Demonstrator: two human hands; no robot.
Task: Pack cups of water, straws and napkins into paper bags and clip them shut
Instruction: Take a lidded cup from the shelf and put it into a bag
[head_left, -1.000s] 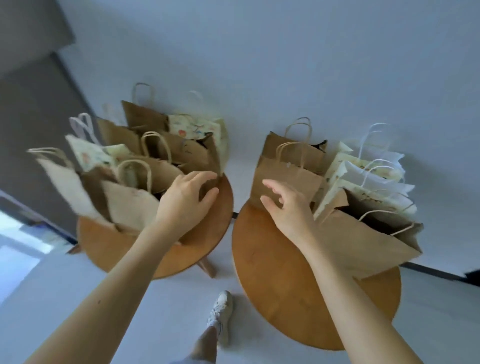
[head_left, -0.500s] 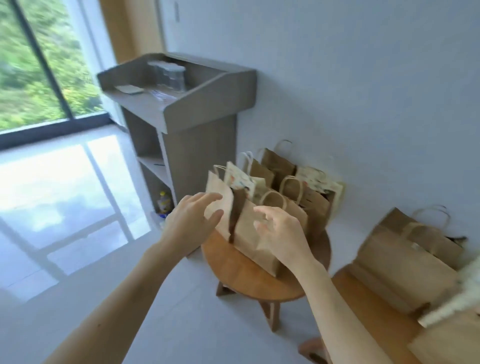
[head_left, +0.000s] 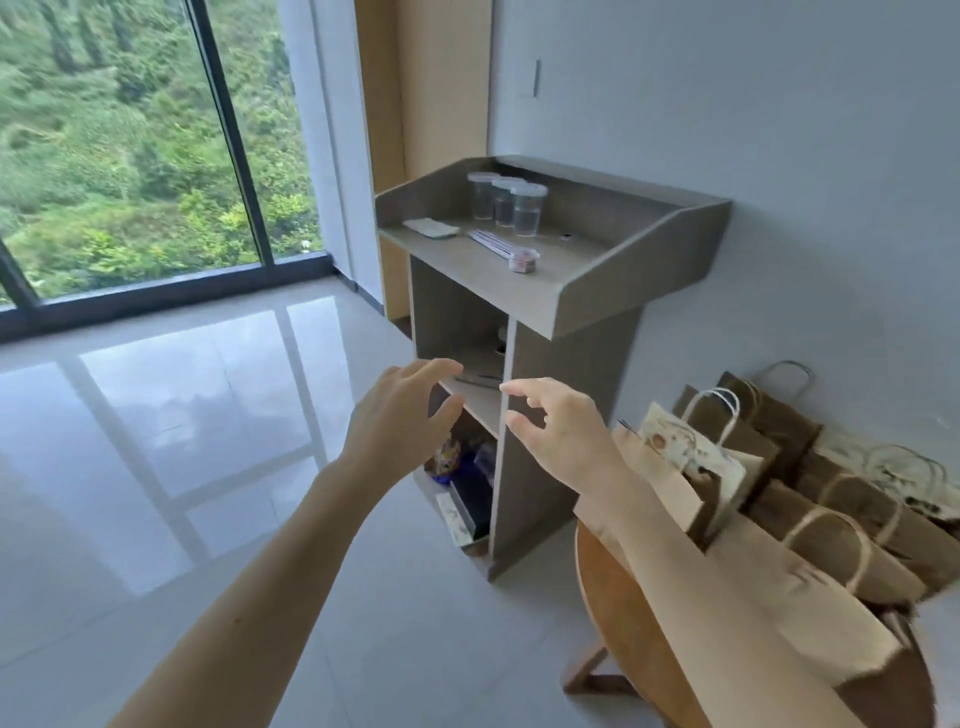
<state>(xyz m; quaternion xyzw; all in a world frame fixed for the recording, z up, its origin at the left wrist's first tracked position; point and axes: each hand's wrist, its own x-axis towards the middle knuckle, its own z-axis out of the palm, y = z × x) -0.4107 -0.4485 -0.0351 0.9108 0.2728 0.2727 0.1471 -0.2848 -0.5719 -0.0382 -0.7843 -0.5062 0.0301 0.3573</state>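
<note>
Hands: left hand (head_left: 400, 415) and right hand (head_left: 558, 431) both empty; fingers loosely spread, side by side in the air
Cups: three lidded cups (head_left: 506, 202) on the grey worktop (head_left: 467, 270), above and beyond both hands; neither hand clearly nearer
Straws: straws (head_left: 491, 243) before the cups, long axis far-left to near-right; napkins (head_left: 430, 227) on the left hand's side
Bags: paper bags (head_left: 779, 519) right of the right hand
Change: half a second ago both hands were at the bags; now lifted clear
</note>
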